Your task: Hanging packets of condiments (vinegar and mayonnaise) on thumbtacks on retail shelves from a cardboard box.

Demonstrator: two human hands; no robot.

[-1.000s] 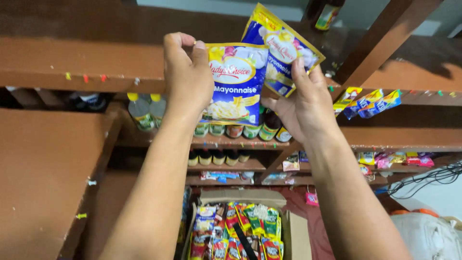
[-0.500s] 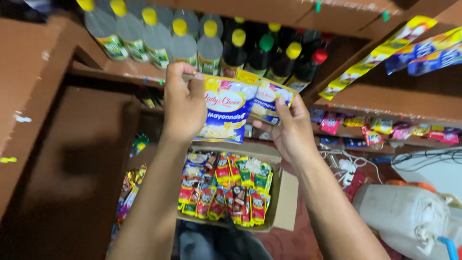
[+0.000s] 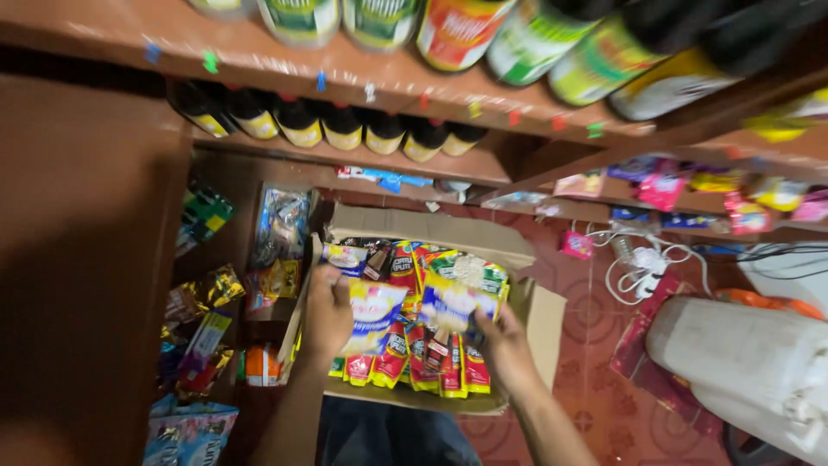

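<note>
**Two mayonnaise pouches held low over a box of sachets**

My left hand (image 3: 328,312) has its grip closed around the top edge of a white and yellow mayonnaise pouch (image 3: 373,316), fingers curled over the front and pinching it tight. My right hand (image 3: 507,347) pinches a second pouch (image 3: 457,304) of the same kind by its lower right corner, fingers pressed together on it. Both pouches hang side by side, just above an open cardboard box (image 3: 483,237) packed with red, green and yellow sachets (image 3: 414,354) standing in rows. The motion blur keeps me from telling whether the pouches touch the sachets below.

The box sits on a red patterned tiled floor (image 3: 595,362). To my left rises a brown wooden shelf side (image 3: 95,259), with shiny snack packets (image 3: 203,302) stacked beside it. Above, a wooden shelf (image 3: 345,78) carries rows of dark bottles (image 3: 328,125) with yellow labels. To the right lie a white plastic container (image 3: 742,354) and a tangle of white cable (image 3: 642,263).
</note>
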